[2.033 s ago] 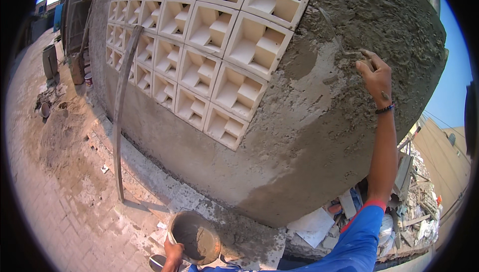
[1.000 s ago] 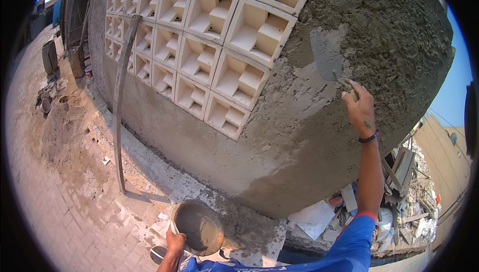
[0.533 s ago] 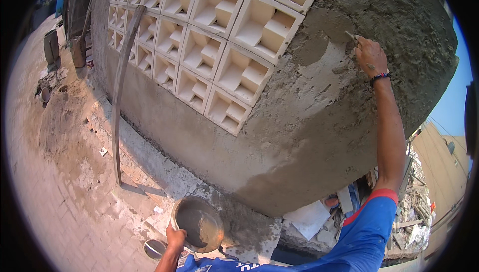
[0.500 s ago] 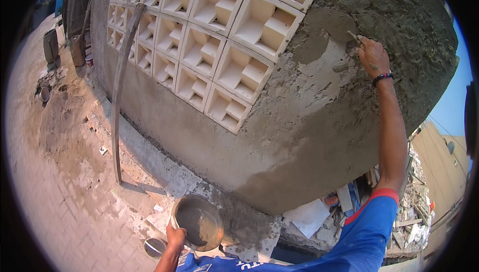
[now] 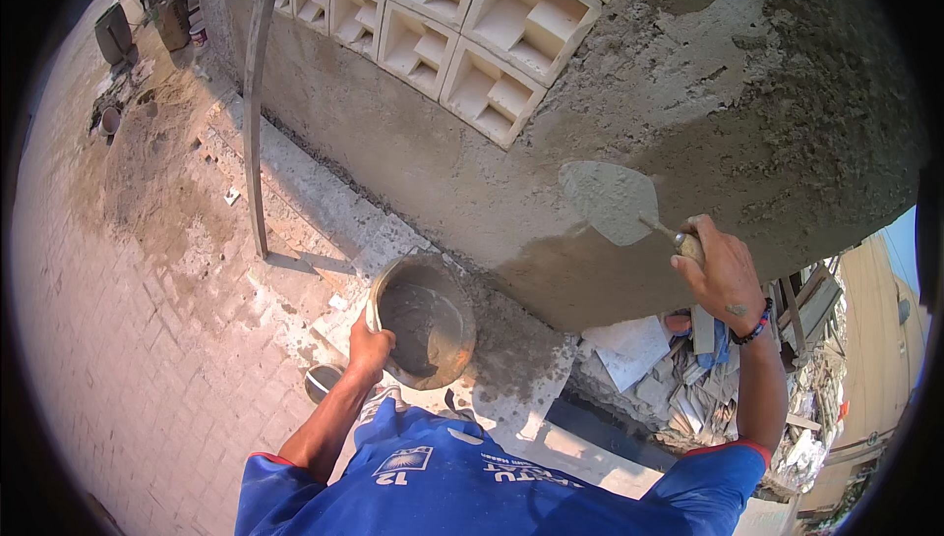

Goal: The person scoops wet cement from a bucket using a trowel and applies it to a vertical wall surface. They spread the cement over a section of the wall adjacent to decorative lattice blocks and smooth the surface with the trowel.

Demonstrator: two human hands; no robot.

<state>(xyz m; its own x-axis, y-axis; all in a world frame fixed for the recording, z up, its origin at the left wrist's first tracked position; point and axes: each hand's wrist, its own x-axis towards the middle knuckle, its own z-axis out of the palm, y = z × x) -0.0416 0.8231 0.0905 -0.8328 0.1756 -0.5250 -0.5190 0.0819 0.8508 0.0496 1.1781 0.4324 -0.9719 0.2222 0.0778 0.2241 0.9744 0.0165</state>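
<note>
Low in the frame's centre, the left hand [image 5: 369, 349] curls its fingers over the rim of a round pan [image 5: 423, 320] holding wet mortar. At right of centre, the right hand [image 5: 723, 275] wraps closed around the handle of a trowel [image 5: 615, 204], its mortar-coated blade flat against the grey plastered wall [image 5: 688, 74], below the pale lattice blocks [image 5: 472, 15].

Round metal mortar pan [image 5: 423, 322] at lower centre, gripped at its left rim by the left hand [image 5: 371, 349]; to its upper right, flat pointed steel trowel [image 5: 612, 204] in the right hand [image 5: 723, 275], before the rough grey plastered wall [image 5: 747, 93].
</note>
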